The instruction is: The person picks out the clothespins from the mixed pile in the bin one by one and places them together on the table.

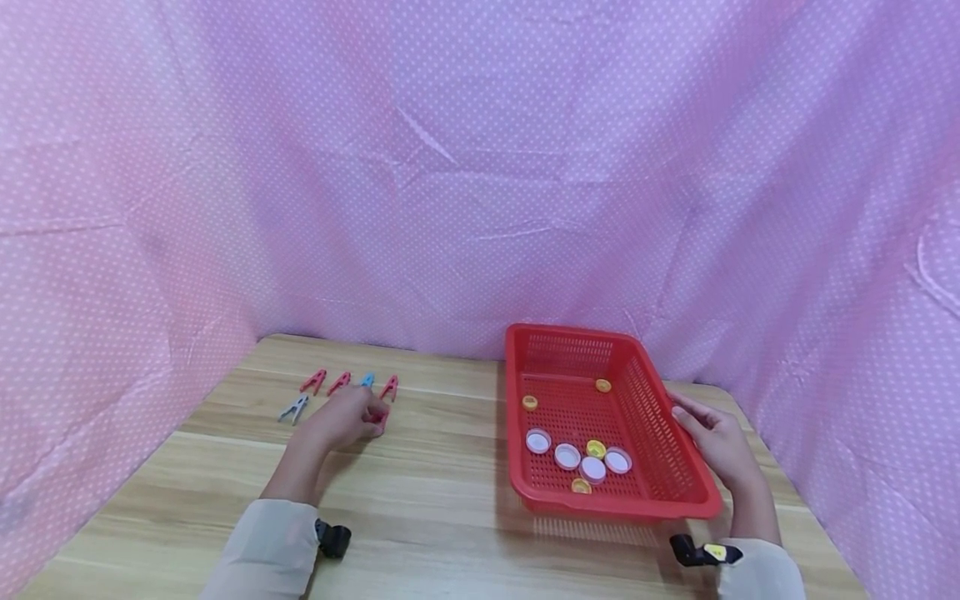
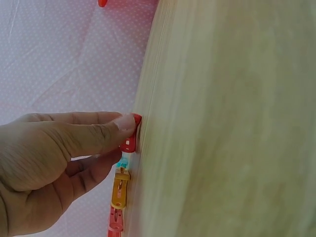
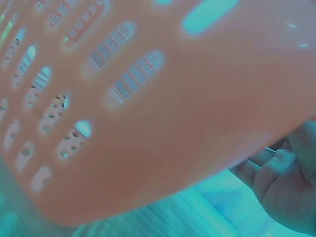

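Note:
My left hand (image 1: 347,418) pinches a red clothespin (image 1: 381,421) at the left of the table. In the left wrist view, the thumb and fingers meet on that clothespin (image 2: 129,140), close to the tabletop. Beyond the hand lie more red clothespins (image 1: 389,387), a blue clothespin (image 1: 367,380) partly hidden by the hand, and a pale grey-blue clothespin (image 1: 293,408). My right hand (image 1: 720,442) grips the right rim of a red plastic basket (image 1: 622,506). In the right wrist view the basket wall (image 3: 197,123) covers most of the picture, and the hand shows partly.
Several white round discs (image 1: 567,456) and several yellow caps (image 1: 596,449) lie in the basket, mostly toward its near end. The wooden table (image 1: 442,467) ends at a pink dotted curtain (image 1: 465,208) behind and at both sides. An orange-yellow clothespin (image 2: 119,191) shows below the left hand.

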`<state>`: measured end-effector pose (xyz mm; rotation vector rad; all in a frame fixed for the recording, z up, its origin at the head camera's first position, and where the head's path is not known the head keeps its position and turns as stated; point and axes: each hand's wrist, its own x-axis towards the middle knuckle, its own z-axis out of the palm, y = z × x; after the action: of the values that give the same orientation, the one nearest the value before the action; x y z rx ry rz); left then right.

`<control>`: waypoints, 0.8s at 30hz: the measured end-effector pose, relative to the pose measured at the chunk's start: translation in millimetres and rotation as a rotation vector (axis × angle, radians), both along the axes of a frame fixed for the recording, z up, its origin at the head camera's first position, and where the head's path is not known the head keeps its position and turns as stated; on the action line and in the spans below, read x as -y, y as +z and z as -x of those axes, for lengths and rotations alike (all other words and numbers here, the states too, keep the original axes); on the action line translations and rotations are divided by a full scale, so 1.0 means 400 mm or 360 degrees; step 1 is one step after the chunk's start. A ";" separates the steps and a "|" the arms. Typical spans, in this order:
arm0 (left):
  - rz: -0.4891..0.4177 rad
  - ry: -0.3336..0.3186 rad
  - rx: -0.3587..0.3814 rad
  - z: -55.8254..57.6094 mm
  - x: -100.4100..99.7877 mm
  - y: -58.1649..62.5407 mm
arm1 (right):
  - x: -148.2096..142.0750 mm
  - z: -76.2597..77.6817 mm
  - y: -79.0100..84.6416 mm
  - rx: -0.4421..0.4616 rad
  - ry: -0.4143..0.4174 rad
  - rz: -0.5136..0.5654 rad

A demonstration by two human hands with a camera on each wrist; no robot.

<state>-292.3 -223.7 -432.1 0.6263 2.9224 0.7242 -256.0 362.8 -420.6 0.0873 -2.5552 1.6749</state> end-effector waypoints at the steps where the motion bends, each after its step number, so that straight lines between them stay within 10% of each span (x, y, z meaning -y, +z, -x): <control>1: 0.0004 -0.0022 -0.0011 0.001 0.000 0.000 | 0.000 0.000 0.000 -0.0003 0.0002 0.0001; 24: -0.0082 -0.0020 0.0082 0.003 -0.011 -0.005 | 0.002 0.001 0.001 0.0018 -0.0010 0.0002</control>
<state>-293.3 -219.2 -434.0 0.6208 2.8590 0.8038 -256.5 362.2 -420.2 0.0699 -2.5597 1.6799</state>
